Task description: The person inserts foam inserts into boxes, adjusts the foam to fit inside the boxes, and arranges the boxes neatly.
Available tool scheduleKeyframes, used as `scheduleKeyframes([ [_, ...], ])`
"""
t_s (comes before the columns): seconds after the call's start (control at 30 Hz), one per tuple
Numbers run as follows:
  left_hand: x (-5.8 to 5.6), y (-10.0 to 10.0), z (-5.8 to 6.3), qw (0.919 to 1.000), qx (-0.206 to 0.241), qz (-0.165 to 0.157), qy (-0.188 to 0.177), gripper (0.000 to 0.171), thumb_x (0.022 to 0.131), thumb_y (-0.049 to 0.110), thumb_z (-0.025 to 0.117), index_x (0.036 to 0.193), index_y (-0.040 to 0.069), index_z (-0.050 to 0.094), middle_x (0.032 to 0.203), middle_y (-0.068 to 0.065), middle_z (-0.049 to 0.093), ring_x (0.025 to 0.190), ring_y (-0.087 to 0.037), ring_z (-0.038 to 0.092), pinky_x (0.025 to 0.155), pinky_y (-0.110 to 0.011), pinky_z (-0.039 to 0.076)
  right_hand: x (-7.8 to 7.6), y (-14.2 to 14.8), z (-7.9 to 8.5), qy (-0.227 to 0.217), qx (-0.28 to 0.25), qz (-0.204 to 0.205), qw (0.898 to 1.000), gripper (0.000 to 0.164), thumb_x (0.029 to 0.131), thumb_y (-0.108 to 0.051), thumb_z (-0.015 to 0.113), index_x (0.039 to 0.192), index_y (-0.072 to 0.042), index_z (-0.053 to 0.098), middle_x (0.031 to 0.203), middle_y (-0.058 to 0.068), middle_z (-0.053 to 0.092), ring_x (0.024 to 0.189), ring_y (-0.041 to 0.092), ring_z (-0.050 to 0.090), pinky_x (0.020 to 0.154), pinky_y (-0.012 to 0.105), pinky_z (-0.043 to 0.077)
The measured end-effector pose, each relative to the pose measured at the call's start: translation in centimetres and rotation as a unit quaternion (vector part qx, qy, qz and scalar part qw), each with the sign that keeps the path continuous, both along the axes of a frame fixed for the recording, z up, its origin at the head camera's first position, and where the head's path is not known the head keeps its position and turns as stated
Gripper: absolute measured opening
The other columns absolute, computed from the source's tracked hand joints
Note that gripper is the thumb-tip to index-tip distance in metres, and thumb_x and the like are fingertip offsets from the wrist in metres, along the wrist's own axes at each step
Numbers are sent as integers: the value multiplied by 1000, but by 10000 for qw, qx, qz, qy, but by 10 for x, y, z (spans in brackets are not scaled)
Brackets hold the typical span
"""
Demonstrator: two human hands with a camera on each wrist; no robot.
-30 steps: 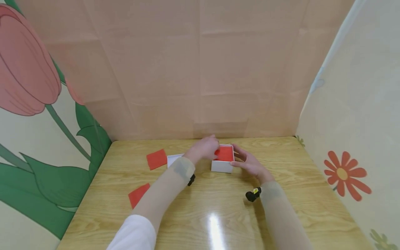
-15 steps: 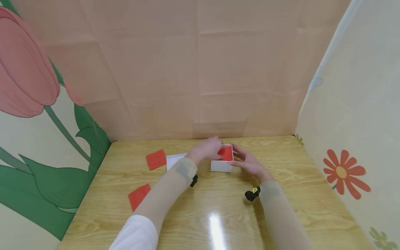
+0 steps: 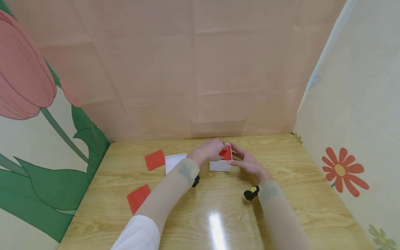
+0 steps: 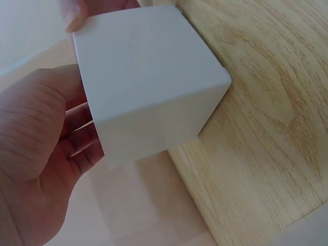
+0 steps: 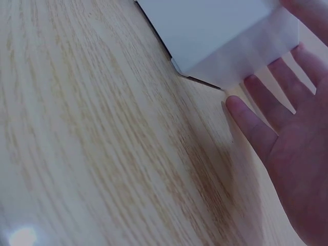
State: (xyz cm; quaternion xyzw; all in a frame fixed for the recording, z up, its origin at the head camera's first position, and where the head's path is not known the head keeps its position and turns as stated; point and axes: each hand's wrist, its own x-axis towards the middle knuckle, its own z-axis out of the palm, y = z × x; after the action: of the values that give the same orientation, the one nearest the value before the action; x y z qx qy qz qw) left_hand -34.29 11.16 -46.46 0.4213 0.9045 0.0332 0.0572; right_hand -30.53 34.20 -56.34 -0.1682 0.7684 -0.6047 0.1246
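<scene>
A small white box (image 3: pixel 219 166) stands on the table with its top uncovered and a red sheet (image 3: pixel 226 152) showing inside. My left hand (image 3: pixel 208 150) bends over the box's left side, its fingertips reaching onto the red sheet and hidden there. In the left wrist view, the fingers of that hand (image 4: pixel 36 133) curl in behind the wall of the box (image 4: pixel 148 66). From the right, my right hand (image 3: pixel 248 163) grips the box, thumb at the front corner and fingers at the back. Its spread fingers (image 5: pixel 264 102) lie along the box's side in the right wrist view.
A shallow white lid (image 3: pixel 174 163) lies left of the box, partly behind the left forearm. Two red squares, an upper sheet (image 3: pixel 155 159) and a lower sheet (image 3: pixel 138 198), lie farther left. The wooden table (image 3: pixel 225 201) ends at a pinkish backdrop (image 3: pixel 156 69).
My left hand has slid rightward over the red sheet, covering more of it and baring more of the lid. The right hand keeps its hold on the box.
</scene>
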Motion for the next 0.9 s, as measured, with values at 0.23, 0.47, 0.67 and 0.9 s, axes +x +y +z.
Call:
scheduleKeyframes([
  [0.23, -2, -7, -1, 9998, 136, -26, -147, 27, 102, 30, 76, 123, 14, 78, 119, -2, 67, 103, -15, 62, 91, -27, 54, -4, -2, -3, 20, 150, 53, 9999, 93, 100, -27, 79, 173, -24, 22, 176, 1, 27, 157, 40, 32, 124, 66, 27],
  [0.47, -7, -26, 2, 9975, 677, 61, -176, 47, 103, 30, 75, 145, 11, 69, 138, -6, 65, 127, -21, 59, 112, -31, 47, -9, -1, -5, -1, 138, 28, 9999, 93, 100, -26, 78, 173, -19, 21, 176, 1, 27, 157, 41, 31, 125, 67, 24],
  [0.67, -4, -58, 6, 9894, 1398, 234, -303, 48, 102, 26, 77, 145, 5, 67, 140, -11, 64, 130, -28, 58, 115, -39, 46, -10, 0, -2, -39, 373, -23, 9993, 93, 100, -30, 77, 173, -23, 20, 177, 5, 24, 159, 41, 28, 126, 68, 21],
  [0.9, 9, -112, 6, 9749, 2073, 678, -443, 49, 103, 20, 75, 148, 4, 64, 147, -15, 61, 138, -32, 56, 119, -44, 44, -13, 5, 1, -68, 511, -93, 9986, 95, 99, -32, 80, 173, -28, 21, 177, 5, 24, 159, 41, 28, 126, 67, 21],
])
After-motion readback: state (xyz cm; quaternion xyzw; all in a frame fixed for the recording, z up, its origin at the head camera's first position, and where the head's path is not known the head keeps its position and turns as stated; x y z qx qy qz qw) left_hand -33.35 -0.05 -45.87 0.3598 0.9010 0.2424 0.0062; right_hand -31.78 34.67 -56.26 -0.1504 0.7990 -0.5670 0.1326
